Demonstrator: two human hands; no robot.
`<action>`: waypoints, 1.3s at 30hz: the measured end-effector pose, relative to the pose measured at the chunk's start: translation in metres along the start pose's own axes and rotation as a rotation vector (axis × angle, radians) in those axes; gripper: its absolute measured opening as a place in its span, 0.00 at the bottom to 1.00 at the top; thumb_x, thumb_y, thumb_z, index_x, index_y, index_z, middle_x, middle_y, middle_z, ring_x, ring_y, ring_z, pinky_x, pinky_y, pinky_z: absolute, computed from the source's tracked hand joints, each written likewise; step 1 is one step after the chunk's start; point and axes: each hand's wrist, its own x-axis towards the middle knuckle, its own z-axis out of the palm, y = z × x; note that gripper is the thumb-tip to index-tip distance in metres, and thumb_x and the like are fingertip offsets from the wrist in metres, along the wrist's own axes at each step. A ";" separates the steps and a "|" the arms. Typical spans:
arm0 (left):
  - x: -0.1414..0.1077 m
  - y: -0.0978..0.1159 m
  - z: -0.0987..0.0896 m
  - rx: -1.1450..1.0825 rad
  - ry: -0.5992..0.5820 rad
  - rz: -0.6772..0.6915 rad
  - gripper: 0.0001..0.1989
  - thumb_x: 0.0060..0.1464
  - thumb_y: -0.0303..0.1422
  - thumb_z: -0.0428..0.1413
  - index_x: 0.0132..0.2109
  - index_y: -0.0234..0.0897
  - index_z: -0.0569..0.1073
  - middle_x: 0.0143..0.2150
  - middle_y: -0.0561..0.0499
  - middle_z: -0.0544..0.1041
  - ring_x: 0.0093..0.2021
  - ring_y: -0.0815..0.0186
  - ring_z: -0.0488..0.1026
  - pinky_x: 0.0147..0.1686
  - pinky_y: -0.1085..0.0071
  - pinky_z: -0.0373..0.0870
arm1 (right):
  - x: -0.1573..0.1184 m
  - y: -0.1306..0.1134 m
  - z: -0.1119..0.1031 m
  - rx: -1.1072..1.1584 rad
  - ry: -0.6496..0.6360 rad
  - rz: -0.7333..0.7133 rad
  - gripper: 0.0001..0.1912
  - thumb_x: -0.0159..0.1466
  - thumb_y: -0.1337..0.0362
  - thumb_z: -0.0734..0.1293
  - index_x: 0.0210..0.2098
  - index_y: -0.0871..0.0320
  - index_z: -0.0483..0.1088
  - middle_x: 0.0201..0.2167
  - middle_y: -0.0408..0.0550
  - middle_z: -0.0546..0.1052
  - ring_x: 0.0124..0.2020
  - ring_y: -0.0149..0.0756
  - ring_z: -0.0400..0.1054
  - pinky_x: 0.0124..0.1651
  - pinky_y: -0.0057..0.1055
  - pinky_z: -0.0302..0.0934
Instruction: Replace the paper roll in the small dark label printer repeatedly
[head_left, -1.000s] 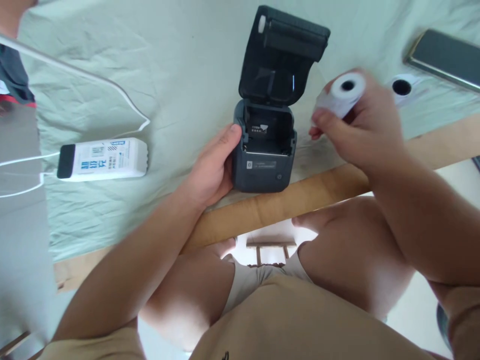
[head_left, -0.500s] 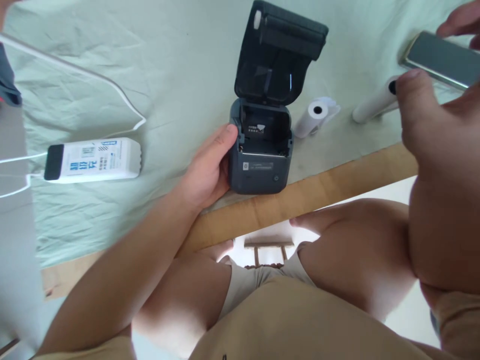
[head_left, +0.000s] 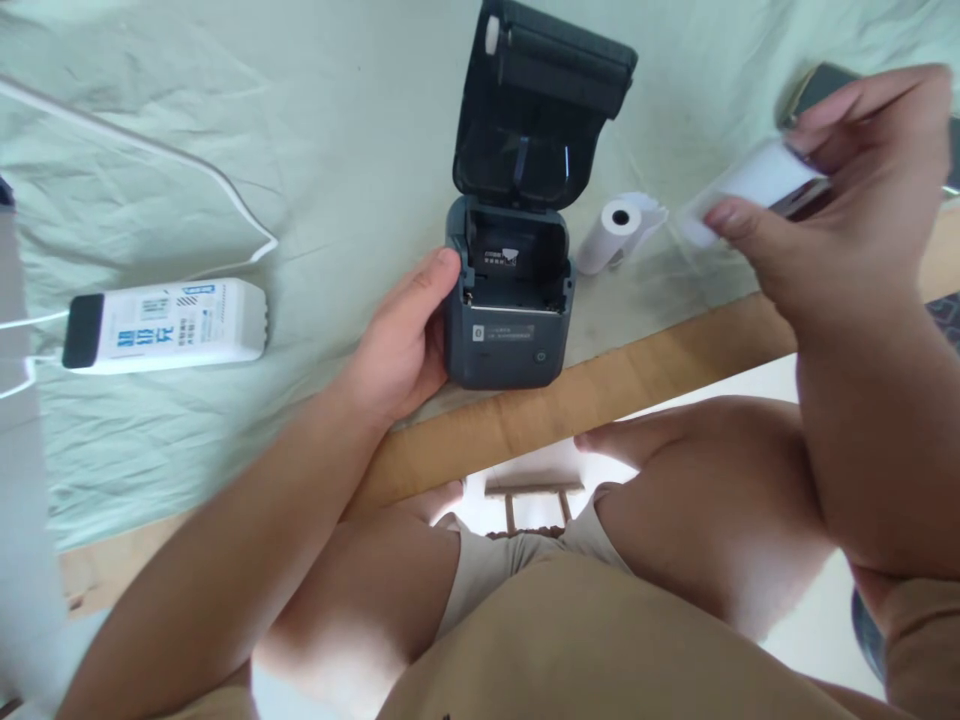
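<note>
A dark label printer stands near the front edge with its lid swung up and its paper bay bare. My left hand is closed around the printer's left side, thumb at the upper corner. At the right, my right hand grips a white paper roll between thumb and fingers; the roll lies tilted and is slightly blurred. Between the printer and that hand, a smaller white paper roll rests on the cloth, its loose end sticking out to the right.
A white power bank with a dark end and a white cable lies at the left. Behind my right hand is a dark flat phone-like object, partly hidden. Green cloth covers the surface, bordered by a wooden edge.
My right hand has moved left from beside the flat object and taken hold of the larger paper roll. My left hand stays on the printer; the whole view has shifted slightly.
</note>
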 end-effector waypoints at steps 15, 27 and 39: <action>0.002 -0.005 -0.004 0.021 -0.059 0.108 0.17 0.71 0.34 0.49 0.40 0.33 0.81 0.39 0.46 0.85 0.60 0.52 0.80 0.61 0.57 0.78 | -0.008 -0.090 0.079 -0.139 -0.194 -0.245 0.09 0.63 0.65 0.74 0.39 0.52 0.69 0.42 0.42 0.84 0.40 0.39 0.80 0.46 0.38 0.72; 0.002 -0.002 -0.004 0.016 -0.078 0.048 0.14 0.70 0.34 0.52 0.38 0.34 0.79 0.44 0.46 0.84 0.59 0.52 0.81 0.59 0.58 0.79 | -0.012 -0.080 0.078 -0.201 -0.137 -0.525 0.08 0.71 0.63 0.70 0.34 0.53 0.76 0.36 0.42 0.84 0.34 0.35 0.76 0.37 0.38 0.60; 0.000 0.001 -0.001 0.035 -0.093 0.047 0.12 0.67 0.34 0.52 0.36 0.35 0.76 0.39 0.47 0.83 0.57 0.55 0.80 0.56 0.60 0.79 | -0.024 -0.080 0.084 -0.116 -0.108 -0.712 0.04 0.72 0.67 0.68 0.39 0.52 0.71 0.32 0.38 0.79 0.32 0.30 0.68 0.36 0.36 0.56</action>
